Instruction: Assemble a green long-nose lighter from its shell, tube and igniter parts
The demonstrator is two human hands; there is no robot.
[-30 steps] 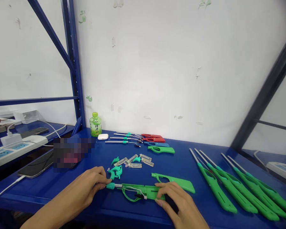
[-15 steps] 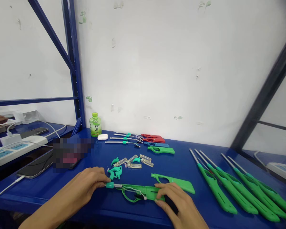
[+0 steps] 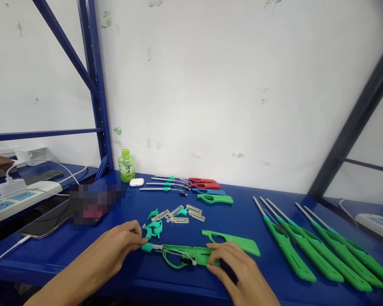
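My left hand (image 3: 127,242) pinches a lighter nozzle by its teal collar (image 3: 147,247); the rest of the metal tube is hidden behind my fingers. Its short metal end and white wires reach into an open green lighter handle half (image 3: 199,255). A black igniter (image 3: 185,261) on the wires lies at that half's trigger loop. Around the wide end of the half, my right hand (image 3: 234,267) is closed, thumb and fingers on its edges. Just behind lies another green handle half (image 3: 242,243). Teal plastic triggers (image 3: 156,229) sit close beyond my left fingertips.
Clear fuel tanks (image 3: 180,220) lie mid-table. Behind them are spare nozzles (image 3: 156,189) and red handle halves (image 3: 206,185). Several green lighters (image 3: 290,250) line the right side. A green bottle (image 3: 127,166), white earbud case (image 3: 136,182) and phone (image 3: 46,221) are at left.
The view has shifted slightly. Near the trigger loop, the white wires and the collar sit at a slightly different angle. Both hands keep their grips.
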